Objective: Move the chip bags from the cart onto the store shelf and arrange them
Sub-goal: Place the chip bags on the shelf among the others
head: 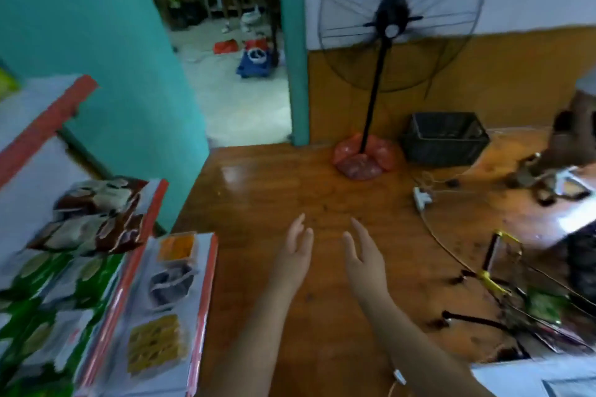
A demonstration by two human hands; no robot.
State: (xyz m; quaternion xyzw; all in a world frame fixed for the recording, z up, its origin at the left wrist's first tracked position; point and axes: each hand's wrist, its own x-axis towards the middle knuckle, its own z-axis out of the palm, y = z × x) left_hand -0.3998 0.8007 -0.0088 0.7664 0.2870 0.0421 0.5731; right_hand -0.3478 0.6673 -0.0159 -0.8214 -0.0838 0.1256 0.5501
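While both hands reach forward over the wooden floor [274,190], neither holds anything: the left hand [298,250] has its fingers straight and close together, palm turned inward, and the right hand [362,255] mirrors it, fingers extended and relaxed, a little apart from the left. A thin white cord or tag [399,377] lies at the right forearm.

At the left edge stands the store shelf [135,255], white with red-orange edging, seen blurred. On its upper visible tier lie brown and white chip bags [93,216], stacked one behind another against the front lip. Below and in front of them sit green chip bags [48,300] with pale patches, filling the lower left corner. On the next ledge outward rest three small packs in a row: an orange pack [177,246], a grey pack [169,284] and a yellow pack [154,343].

At the lower right is the cart [503,287], a wire frame with yellow and black parts, and a green bag [543,303] lies inside it, partly hidden by the wires; what else it carries is too blurred to tell.

Farther back, a black pedestal fan [400,19] stands against the wall with its base wrapped in red plastic [362,159], just beside a dark plastic crate [445,137]. A white power strip [422,198] lies on the floor near them. A teal wall [96,42] flanks an open doorway [232,74].
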